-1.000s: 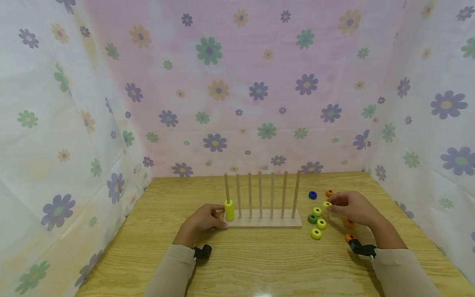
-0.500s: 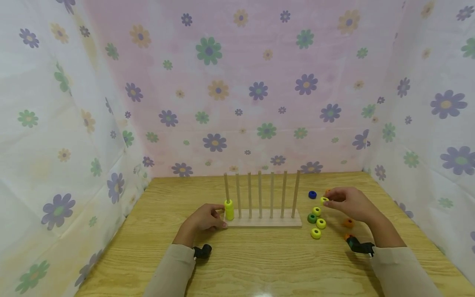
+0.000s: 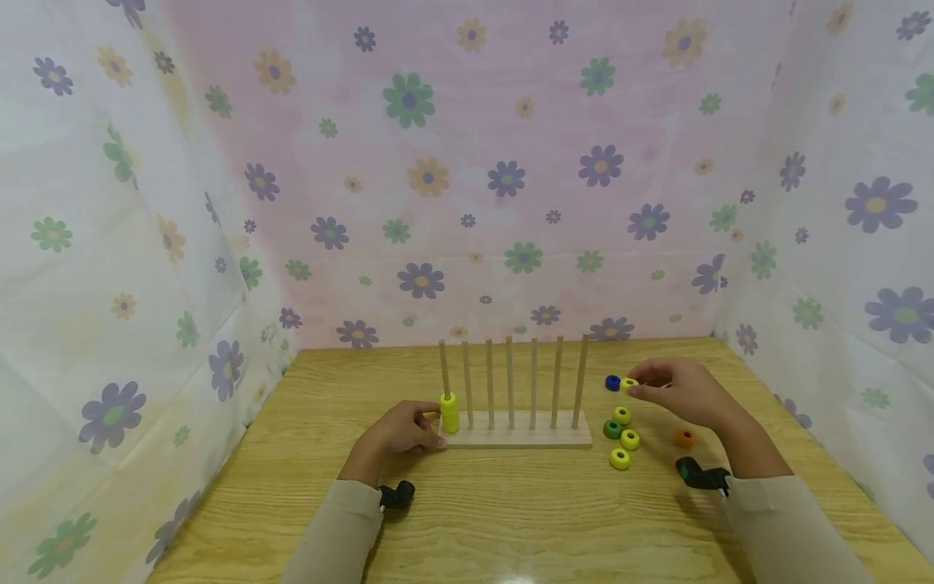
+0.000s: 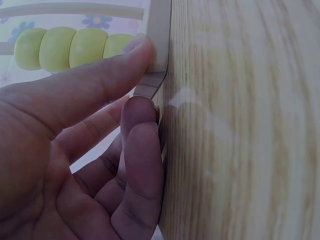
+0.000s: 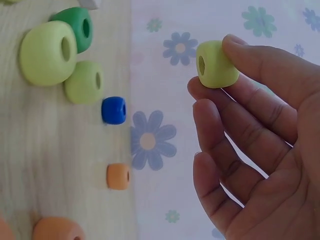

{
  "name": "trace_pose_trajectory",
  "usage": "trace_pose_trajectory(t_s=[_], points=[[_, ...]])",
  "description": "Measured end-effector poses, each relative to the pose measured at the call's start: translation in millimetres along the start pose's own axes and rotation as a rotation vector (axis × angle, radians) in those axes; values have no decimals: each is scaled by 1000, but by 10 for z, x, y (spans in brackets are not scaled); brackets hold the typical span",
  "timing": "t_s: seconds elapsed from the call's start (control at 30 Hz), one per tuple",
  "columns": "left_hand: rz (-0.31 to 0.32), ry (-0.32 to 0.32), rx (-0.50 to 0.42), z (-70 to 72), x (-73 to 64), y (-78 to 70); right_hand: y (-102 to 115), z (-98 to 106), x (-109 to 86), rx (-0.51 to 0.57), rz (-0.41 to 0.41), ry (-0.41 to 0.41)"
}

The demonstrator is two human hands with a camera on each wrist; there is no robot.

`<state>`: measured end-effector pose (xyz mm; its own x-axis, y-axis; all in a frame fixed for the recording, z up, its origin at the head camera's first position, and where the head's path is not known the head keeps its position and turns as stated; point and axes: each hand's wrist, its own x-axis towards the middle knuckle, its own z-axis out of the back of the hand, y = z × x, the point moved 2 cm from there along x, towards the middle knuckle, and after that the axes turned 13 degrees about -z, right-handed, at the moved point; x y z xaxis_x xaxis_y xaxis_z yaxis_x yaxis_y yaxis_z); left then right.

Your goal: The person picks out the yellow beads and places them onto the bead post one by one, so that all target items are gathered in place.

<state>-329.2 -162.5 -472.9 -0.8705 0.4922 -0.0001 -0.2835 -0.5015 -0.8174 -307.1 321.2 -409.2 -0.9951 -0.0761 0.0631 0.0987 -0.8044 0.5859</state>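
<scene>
A wooden stand [image 3: 518, 440] with a row of upright pegs rests on the table. Its leftmost peg carries a stack of yellow beads [image 3: 449, 414], seen large in the left wrist view. My left hand [image 3: 397, 428] grips the left end of the stand, thumb [image 4: 115, 72] on the base beside the stack, other fingers bent near the tabletop. Between thumb and fingertips, my right hand [image 3: 686, 393] pinches a yellow bead [image 5: 216, 65] above the table, its hole visible from the side. In the head view that bead overlaps the region beside a blue bead [image 3: 613, 383].
Several loose beads lie right of the stand: yellow ones [image 3: 619, 459], a green bead [image 3: 612, 429] and an orange bead [image 3: 684, 438]. More orange beads [image 5: 117, 176] show in the right wrist view. Floral cloth [image 3: 467, 162] walls the table's back and sides.
My right hand has raised the yellow bead and carried it a little up and left in the head view. My left hand has stayed at the stand.
</scene>
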Motion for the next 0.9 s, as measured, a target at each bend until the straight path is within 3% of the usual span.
trace_pose_trajectory(t_s=[0.9], points=[[-14,-2,15,10,-34,-29,419,168,47,30,30,12]])
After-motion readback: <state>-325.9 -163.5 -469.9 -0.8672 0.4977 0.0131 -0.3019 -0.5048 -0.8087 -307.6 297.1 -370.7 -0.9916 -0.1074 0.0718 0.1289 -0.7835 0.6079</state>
